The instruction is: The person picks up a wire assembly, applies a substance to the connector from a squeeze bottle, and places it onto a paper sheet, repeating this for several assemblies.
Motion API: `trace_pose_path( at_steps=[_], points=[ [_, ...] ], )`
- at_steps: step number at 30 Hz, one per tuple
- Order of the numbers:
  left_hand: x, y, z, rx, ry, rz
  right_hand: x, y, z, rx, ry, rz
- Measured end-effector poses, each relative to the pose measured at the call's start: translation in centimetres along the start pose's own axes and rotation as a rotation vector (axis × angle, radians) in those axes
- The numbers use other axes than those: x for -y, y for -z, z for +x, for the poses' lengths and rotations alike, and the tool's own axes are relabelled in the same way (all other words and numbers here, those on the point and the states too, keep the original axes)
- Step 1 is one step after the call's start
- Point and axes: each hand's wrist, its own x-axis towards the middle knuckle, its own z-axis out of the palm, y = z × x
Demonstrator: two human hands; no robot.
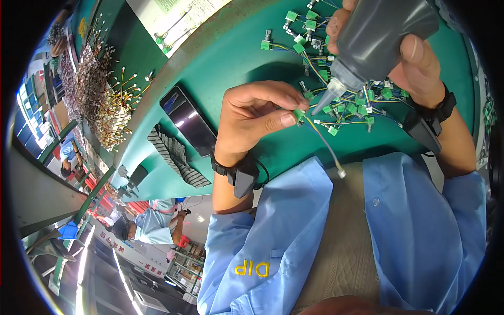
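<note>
Head view showed the left hand (252,118) with fingers (275,119) pinched shut on one small green wired part (299,114), held up so the grey squeeze bottle (375,39), gripped in the closed right hand (415,58), could aim its nozzle at it. Beyond that part, on the green tabletop (231,47), lay a pile of similar parts (346,102), too tangled to count, and one dark phone (188,119) sat to its left.
</note>
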Motion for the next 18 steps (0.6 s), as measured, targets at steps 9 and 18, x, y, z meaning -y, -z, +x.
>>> trace_pose_path(
  at_steps=[9,18],
  points=[
    [0.1,0.1,0.0,0.006,0.0,-0.006,2.2,-1.9,3.6,0.225,-0.135,0.584],
    [0.1,0.2,0.0,0.012,-0.014,-0.031,3.2,-2.4,3.2,0.215,-0.189,0.572]
  ],
)
